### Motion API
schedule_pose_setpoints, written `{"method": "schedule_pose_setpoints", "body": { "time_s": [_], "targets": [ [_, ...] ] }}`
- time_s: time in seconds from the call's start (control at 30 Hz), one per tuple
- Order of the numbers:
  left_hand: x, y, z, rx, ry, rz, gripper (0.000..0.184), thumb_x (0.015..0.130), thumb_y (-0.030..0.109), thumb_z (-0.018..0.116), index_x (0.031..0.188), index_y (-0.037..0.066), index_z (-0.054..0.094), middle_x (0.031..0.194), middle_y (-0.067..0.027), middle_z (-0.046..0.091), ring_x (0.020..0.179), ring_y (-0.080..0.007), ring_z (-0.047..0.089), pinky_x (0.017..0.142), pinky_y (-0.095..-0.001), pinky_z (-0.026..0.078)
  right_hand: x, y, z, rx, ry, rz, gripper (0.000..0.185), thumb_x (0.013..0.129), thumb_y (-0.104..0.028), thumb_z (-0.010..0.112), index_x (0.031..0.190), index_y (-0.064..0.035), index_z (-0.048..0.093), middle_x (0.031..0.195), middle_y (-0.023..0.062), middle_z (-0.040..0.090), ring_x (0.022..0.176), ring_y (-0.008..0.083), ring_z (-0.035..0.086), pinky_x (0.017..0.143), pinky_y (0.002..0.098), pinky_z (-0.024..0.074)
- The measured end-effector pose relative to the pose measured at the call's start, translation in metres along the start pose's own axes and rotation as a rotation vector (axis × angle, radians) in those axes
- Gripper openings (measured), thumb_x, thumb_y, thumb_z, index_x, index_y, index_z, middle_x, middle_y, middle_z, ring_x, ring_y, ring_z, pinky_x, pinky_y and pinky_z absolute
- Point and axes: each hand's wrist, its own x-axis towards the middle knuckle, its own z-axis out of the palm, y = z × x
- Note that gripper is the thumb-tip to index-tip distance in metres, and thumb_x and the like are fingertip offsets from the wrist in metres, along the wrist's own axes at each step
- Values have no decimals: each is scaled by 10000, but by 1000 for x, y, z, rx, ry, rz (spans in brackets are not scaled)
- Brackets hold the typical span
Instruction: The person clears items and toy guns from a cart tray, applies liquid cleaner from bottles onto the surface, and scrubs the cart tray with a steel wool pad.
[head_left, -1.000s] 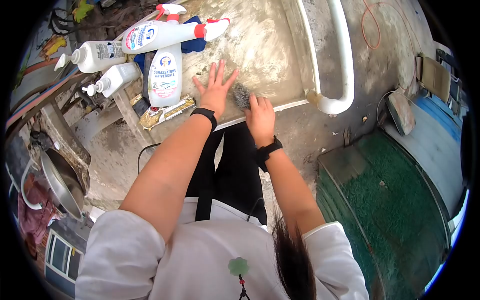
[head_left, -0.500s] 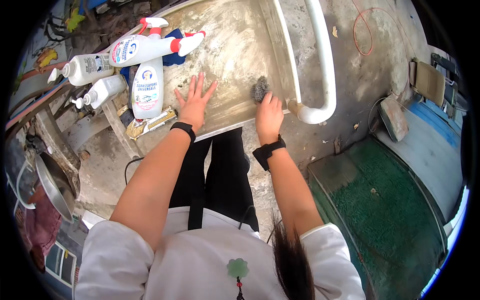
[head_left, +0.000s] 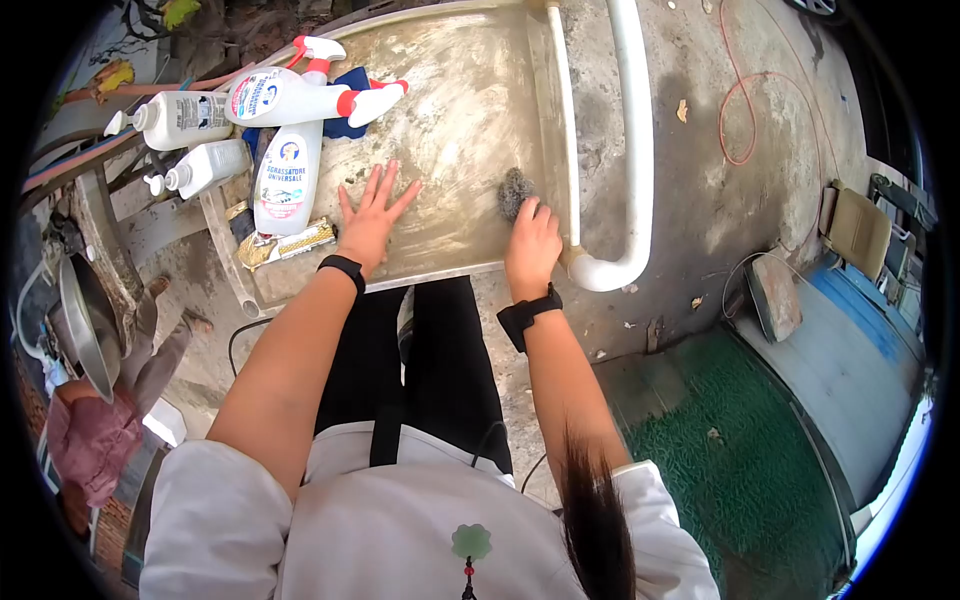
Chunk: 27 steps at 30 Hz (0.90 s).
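Note:
My right hand [head_left: 534,246] grips a grey steel wool scrubber [head_left: 515,193] against the right part of a stained, shallow basin-like surface [head_left: 455,130]. With its fingers spread, my left hand [head_left: 370,222] lies flat on the same surface, near the front edge, and holds nothing. Left of it are two spray bottles with red and white heads: one spray bottle [head_left: 287,180] lies pointing away, and the other spray bottle [head_left: 275,97] rests across it. A blue cloth [head_left: 349,95] shows beneath them. Close to my left wrist lies a gold and white packet [head_left: 288,244].
Two white pump bottles [head_left: 195,120] lie at the left edge. A white pipe [head_left: 640,140] bends along the basin's right side. Green matting [head_left: 735,470] covers the lower right ground, near a stone block [head_left: 775,297]. A metal pan [head_left: 88,325] stands at left, beside a person in maroon [head_left: 95,440].
My right hand and the scrubber have shifted slightly left and nearer to me. The view has moved a little; my left hand stays spread on the surface. The person at left shows more.

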Motion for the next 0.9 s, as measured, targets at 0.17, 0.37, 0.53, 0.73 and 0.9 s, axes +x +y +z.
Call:
{"method": "schedule_pose_setpoints", "body": {
  "time_s": [0.17, 0.37, 0.53, 0.73, 0.9],
  "targets": [
    [-3, 0, -6, -38, -8, -12, 1198, 628, -166, 689, 1556, 396, 179, 1658, -33, -34, 1528, -259, 36, 1133, -716, 128, 93, -12, 4, 97, 142, -2, 315, 855, -85, 618, 1149, -19, 527, 895, 75, 620, 835, 217, 649, 611, 314, 549],
    [1, -1, 4, -30, 59, -14, 1158, 654, -239, 556, 1549, 408, 206, 1659, -29, -19, 1528, -257, 47, 1123, -724, 119, 64, -10, 0, 125, 26, 54, 295, 858, -143, 661, 1103, -41, 535, 854, 66, 622, 797, 234, 668, 616, 329, 556],
    [1, -3, 10, -50, 86, -9, 1136, 673, -235, 533, 1546, 416, 207, 1660, -23, 0, 1528, -250, 49, 1118, -733, 112, 57, -5, 5, 133, 127, -38, 362, 815, -67, 636, 1157, -26, 525, 891, 83, 597, 894, 257, 632, 669, 340, 564],
    [3, -6, 21, 115, 152, 2, 1393, 434, 28, 913, 1550, 402, 169, 1653, -44, -16, 1523, -268, 39, 1131, -717, 180, 206, -35, -4, 172, 341, -84, 109, 870, -57, 579, 950, -76, 508, 857, 97, 626, 820, 268, 648, 628, 371, 559],
    [5, -5, 15, 65, 103, -7, 1353, 459, -23, 873, 1546, 407, 189, 1654, -33, 1, 1522, -260, 57, 1133, -718, 171, 139, -27, -18, 222, 113, 16, 179, 866, -89, 627, 993, -59, 503, 884, 119, 624, 865, 306, 643, 687, 395, 559]
  ]
}}
